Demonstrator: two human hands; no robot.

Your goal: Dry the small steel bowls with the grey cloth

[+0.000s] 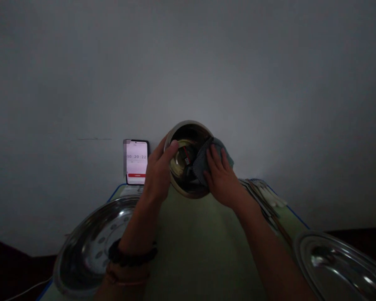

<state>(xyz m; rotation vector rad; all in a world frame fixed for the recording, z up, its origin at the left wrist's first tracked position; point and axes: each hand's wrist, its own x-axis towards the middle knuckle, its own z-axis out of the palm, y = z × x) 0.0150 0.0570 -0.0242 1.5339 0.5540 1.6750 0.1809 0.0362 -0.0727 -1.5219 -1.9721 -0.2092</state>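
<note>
My left hand (159, 173) grips a shiny metal bowl (188, 193) by its left side, thumb over the rim and fingers behind it. The bowl is raised above the table and tilted so that its inside faces me. A label with dark and red print shows at its bottom. My right hand (221, 177) presses a grey-blue cloth (203, 161) against the bowl's right inner wall and rim. Part of the cloth hangs over the outside of the rim. The fingers of my right hand lie over the cloth.
A large metal basin (78, 246) stands at the left, partly behind my left forearm. At the right front is an oval metal tray (341, 259). A phone (137, 163) showing a timer leans on the wall (188, 62). Several long utensils or cloths lie at the green table's (200, 251) back right.
</note>
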